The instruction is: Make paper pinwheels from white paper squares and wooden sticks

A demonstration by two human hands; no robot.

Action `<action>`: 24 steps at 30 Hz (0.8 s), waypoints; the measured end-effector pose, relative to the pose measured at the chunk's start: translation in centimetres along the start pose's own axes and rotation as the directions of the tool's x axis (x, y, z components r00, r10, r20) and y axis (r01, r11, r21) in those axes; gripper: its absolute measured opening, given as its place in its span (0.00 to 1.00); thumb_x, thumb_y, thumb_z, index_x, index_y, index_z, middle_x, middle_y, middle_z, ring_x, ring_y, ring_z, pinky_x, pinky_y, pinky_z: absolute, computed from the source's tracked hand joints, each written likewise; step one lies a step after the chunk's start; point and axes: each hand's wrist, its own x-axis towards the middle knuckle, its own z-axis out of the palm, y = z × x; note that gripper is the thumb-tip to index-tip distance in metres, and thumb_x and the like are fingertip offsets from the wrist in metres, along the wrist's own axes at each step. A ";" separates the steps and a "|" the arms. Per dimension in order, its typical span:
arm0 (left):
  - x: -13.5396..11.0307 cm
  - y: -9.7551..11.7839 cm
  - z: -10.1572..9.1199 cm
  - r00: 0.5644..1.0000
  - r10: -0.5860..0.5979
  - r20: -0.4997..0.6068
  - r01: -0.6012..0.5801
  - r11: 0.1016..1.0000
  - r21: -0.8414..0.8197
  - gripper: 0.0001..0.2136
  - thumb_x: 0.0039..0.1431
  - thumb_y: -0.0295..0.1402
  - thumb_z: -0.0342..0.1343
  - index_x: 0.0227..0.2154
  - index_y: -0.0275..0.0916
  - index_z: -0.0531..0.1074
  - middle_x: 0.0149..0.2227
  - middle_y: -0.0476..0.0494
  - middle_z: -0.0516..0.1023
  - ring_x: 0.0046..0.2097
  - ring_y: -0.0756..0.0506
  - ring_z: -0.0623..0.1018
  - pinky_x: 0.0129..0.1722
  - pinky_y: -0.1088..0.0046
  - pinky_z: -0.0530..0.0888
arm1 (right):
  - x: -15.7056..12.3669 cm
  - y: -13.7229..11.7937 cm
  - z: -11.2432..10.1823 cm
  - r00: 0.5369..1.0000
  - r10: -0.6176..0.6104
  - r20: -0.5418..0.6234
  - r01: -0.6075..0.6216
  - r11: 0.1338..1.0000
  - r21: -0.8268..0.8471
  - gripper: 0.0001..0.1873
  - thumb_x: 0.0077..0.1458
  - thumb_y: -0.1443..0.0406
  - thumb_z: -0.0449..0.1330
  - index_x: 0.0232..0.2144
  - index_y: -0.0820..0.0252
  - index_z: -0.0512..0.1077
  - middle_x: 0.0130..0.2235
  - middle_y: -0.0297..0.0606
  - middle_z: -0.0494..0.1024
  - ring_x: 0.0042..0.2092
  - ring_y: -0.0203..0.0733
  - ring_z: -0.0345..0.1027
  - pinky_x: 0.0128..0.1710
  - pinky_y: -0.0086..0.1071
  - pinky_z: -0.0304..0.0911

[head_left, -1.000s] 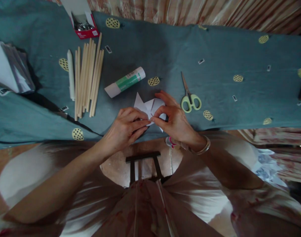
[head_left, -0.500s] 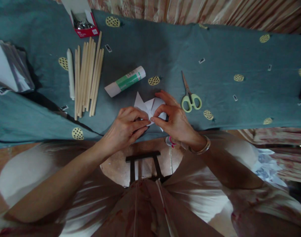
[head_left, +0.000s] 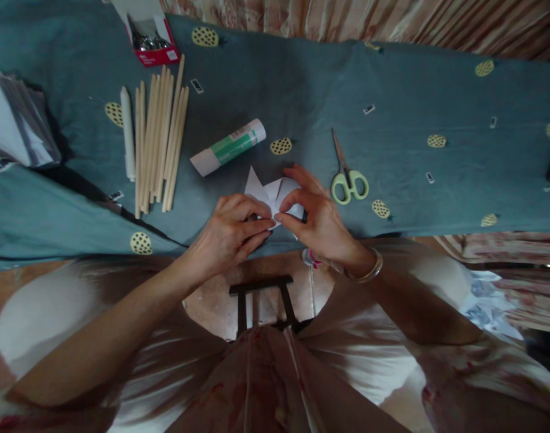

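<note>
A folded piece of white paper (head_left: 266,191) with pointed flaps is held near the table's front edge. My left hand (head_left: 234,228) pinches its lower left part, fingers pressed together. From the other side my right hand (head_left: 315,216) grips it, thumb and forefinger meeting near the paper's middle; part of the paper is hidden behind these fingers. Beyond the paper lies a glue stick (head_left: 230,147) with a green and white label. To the right of my right hand rest scissors (head_left: 347,177) with light green handles, their blades nearly together.
Several thin wooden sticks (head_left: 160,138) lie at the left beside a whitish rod (head_left: 127,132). Behind them stands a red and white box (head_left: 157,55) of small metal pieces. A stack of white paper (head_left: 13,120) is at the far left, on the green tablecloth (head_left: 405,90).
Both hands keep nearly the same hold on the folded paper. The view has shifted very slightly; the other things on the table stay where they were.
</note>
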 end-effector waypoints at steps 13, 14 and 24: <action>-0.1 -0.2 0.2 0.998 0.057 -0.027 -0.056 0.998 0.024 0.10 0.68 0.33 0.53 0.43 0.39 0.78 0.44 0.40 0.82 0.48 0.41 0.76 0.46 0.58 0.70 | -0.3 0.0 0.0 1.000 0.004 0.008 -0.004 1.000 -0.010 0.04 0.54 0.66 0.63 0.31 0.50 0.72 0.64 0.32 0.67 0.70 0.49 0.51 0.68 0.53 0.51; -0.1 -0.2 0.2 0.998 0.054 -0.023 -0.054 0.998 0.023 0.10 0.68 0.33 0.53 0.43 0.39 0.78 0.44 0.41 0.82 0.48 0.41 0.76 0.46 0.58 0.70 | -0.3 0.0 0.0 1.000 0.004 0.009 -0.004 1.000 -0.001 0.04 0.54 0.66 0.63 0.32 0.49 0.72 0.63 0.31 0.68 0.70 0.50 0.51 0.68 0.53 0.51; -0.2 -0.3 0.3 0.999 0.046 -0.021 -0.046 0.999 0.016 0.11 0.69 0.35 0.51 0.44 0.41 0.78 0.46 0.41 0.82 0.49 0.41 0.76 0.47 0.57 0.71 | -0.4 0.2 -0.1 1.000 -0.013 0.010 0.013 1.000 0.021 0.05 0.57 0.62 0.63 0.37 0.51 0.73 0.65 0.36 0.66 0.70 0.51 0.50 0.69 0.53 0.49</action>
